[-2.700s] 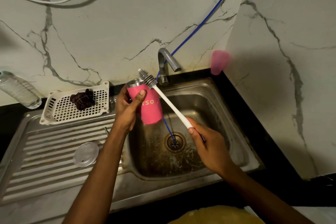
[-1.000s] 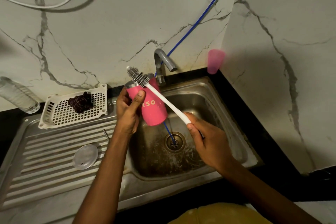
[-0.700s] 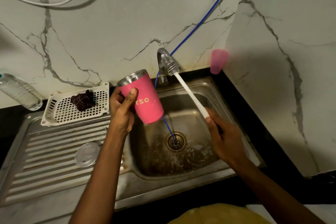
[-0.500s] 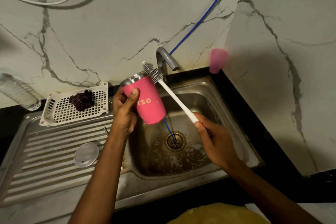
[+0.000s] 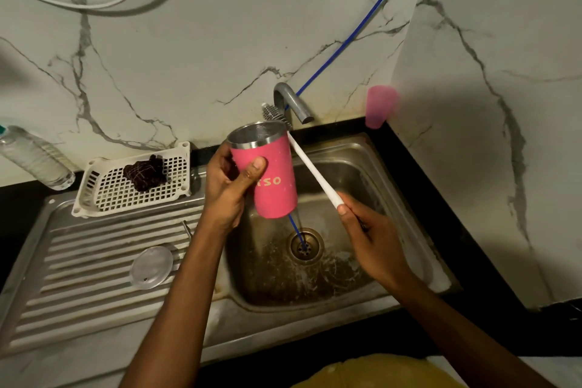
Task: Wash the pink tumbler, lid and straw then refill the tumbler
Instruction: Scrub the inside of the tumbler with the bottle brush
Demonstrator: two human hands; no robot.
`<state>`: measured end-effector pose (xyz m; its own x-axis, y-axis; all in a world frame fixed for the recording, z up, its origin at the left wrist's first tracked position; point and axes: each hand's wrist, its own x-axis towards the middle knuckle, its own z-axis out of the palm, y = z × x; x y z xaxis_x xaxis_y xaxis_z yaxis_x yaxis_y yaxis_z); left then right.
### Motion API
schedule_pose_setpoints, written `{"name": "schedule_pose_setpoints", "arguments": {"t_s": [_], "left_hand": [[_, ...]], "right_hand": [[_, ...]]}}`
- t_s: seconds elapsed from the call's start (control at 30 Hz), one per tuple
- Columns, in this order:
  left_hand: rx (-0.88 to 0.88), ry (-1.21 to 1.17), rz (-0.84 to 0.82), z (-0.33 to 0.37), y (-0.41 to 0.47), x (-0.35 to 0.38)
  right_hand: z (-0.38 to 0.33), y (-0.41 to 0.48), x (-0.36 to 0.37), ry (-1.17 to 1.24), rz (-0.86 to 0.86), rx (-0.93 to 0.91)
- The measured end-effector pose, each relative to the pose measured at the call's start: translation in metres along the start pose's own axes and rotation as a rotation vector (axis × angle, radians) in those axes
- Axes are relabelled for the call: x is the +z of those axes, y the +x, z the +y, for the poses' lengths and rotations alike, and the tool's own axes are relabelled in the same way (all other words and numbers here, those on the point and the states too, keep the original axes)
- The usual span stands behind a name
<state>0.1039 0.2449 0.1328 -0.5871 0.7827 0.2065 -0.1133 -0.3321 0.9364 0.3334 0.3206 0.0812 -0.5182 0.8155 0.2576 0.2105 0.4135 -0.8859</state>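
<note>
Your left hand [image 5: 225, 189] is gripping the pink tumbler [image 5: 267, 170] over the sink [image 5: 390, 167]; your right hand [image 5: 368, 236] is holding the brush [image 5: 311, 167] behind its rim. Wet metal could be slipping loose.

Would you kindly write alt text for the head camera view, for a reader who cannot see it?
Over a steel sink, the left hand holds a pink tumbler tilted, mouth up, while the right hand holds a white bottle brush whose bristles sit behind the rim, beside the tap. A clear lid lies on the ribbed drainboard.
</note>
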Motion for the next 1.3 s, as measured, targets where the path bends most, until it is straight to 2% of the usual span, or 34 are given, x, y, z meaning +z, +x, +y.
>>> {"name": "schedule_pose_setpoints", "arguments": {"t_s": [0.17,0.33,0.43,0.6,0.73,0.87,1.0,1.1,1.3], "left_hand": [[-0.013,0.036,-0.007,-0.007,0.000,-0.002],[-0.046,-0.002,0.074,-0.009,0.000,-0.011],[-0.049,0.034,0.049,-0.009,-0.002,-0.012],[-0.033,0.122,0.020,-0.014,-0.006,-0.007],[-0.022,0.128,0.075,-0.020,-0.007,-0.001],[-0.029,0.153,0.181,-0.030,-0.010,-0.003],[-0.127,0.206,0.300,-0.037,-0.006,-0.006],[-0.216,0.238,0.349,-0.042,-0.002,-0.007],[-0.439,-0.101,0.325,-0.040,-0.003,0.000]], "right_hand": [[0.005,-0.012,-0.012,-0.022,0.028,-0.005],[0.000,-0.022,-0.019,-0.041,0.039,-0.068],[-0.002,-0.020,-0.018,-0.069,0.049,-0.031],[0.010,-0.003,-0.008,-0.183,-0.049,0.071],[0.017,-0.006,-0.001,-0.118,0.020,0.099],[0.008,-0.010,-0.009,0.076,0.070,0.173],[-0.009,-0.014,-0.008,0.176,0.018,0.133],[-0.009,-0.012,0.004,0.120,-0.042,0.149],[-0.007,0.000,0.037,0.180,-0.100,0.118]]}}
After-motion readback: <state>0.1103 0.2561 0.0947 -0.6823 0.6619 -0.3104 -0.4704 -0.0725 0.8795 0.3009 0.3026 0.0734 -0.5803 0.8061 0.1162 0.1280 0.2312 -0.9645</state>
